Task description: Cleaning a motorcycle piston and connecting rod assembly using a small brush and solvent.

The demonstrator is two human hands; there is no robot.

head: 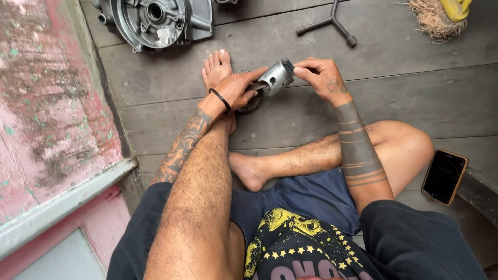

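Silvery metal cylindrical piston (278,76), mid-frame, is pinched by the right hand (322,78) at its crown; the left hand (236,89) grips its rod end, still unmounted, grey engine casing (155,21) lying apart upper left.

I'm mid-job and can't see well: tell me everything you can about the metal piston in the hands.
The piston is a short silvery metal cylinder with a round pin hole in its side and a darkened crown. It is held tilted above the wooden floor, crown up and to the right. The left hand grips its lower end, where a dark toothed part shows beneath; the right hand pinches the crown edge with its fingertips. It looks worn but whole.
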